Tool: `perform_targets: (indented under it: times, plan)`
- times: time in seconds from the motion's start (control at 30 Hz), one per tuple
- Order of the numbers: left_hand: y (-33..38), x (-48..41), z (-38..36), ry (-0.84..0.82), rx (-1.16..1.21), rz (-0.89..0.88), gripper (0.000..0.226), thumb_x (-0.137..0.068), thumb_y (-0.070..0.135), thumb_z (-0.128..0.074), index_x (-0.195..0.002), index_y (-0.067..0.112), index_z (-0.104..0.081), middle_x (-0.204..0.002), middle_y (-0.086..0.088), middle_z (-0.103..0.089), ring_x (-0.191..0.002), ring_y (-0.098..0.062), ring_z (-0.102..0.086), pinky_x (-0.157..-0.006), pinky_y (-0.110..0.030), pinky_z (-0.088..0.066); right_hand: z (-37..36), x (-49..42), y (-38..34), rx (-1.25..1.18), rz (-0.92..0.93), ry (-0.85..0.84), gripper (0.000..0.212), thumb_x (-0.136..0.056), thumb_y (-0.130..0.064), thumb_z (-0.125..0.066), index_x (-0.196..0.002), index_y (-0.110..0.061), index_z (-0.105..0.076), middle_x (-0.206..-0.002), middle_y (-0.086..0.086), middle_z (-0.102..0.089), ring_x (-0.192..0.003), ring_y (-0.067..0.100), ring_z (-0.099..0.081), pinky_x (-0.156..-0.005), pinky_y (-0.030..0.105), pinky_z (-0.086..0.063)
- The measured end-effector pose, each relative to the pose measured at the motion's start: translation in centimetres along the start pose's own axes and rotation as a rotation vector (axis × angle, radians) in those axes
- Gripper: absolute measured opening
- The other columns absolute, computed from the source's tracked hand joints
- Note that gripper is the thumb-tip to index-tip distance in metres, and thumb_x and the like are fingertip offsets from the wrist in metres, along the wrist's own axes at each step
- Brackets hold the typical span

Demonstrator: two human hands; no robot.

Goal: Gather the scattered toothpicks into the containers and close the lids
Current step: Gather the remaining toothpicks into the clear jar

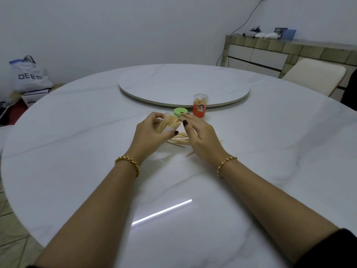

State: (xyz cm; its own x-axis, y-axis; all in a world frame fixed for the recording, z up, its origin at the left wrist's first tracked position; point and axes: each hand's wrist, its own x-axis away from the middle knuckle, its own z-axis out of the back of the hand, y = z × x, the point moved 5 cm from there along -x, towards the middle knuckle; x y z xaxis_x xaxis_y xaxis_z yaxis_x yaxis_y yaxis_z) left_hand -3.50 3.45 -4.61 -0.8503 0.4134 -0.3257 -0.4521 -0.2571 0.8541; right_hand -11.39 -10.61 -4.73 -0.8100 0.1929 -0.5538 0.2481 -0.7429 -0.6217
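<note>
Two containers sit nearer than the turntable on the white marble table. The red container stands upright by its rim, and the left hand grips the tilted clear container. The right hand, fingers relaxed, hovers above scattered toothpicks. A sideboard stands beyond the turntable.

Clear container tilted, open, green lid flat beside it, red container upright, loose toothpicks scattered

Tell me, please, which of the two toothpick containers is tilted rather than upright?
The clear plastic container gripped by the left hand; the red-labelled container stands upright.
</note>
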Motion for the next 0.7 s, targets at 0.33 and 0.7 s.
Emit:
perform_targets:
  times: [0.33, 0.7]
  plan:
    - [0.0, 0.1, -0.4, -0.031, 0.001, -0.015, 0.05, -0.071, 0.03, -0.082, -0.114, 0.02, -0.058, -0.102, 0.005, -0.066, -0.094, -0.003, -0.061, -0.069, -0.008, -0.046, -0.9, -0.6, 0.2, 0.004, -0.011, -0.09, 0.047, -0.097, -0.04, -0.03, -0.123, -0.019, -0.063, -0.146, 0.0, -0.044, -0.138, 0.012, -0.032, -0.114, 0.037, -0.027]
    - [-1.2, -0.4, 1.2, 0.042, 0.049, 0.052, 0.047, -0.072, 0.021, -0.082, -0.112, 0.018, -0.057, -0.102, 0.004, -0.06, -0.086, 0.001, -0.057, -0.055, -0.003, -0.043, -0.4, -1.9, 2.8, 0.264, -0.228, -0.35, 0.038, -0.095, -0.035, -0.053, -0.125, -0.014, -0.059, -0.128, 0.001, -0.059, -0.112, 0.014, -0.055, -0.095, 0.021, -0.039]
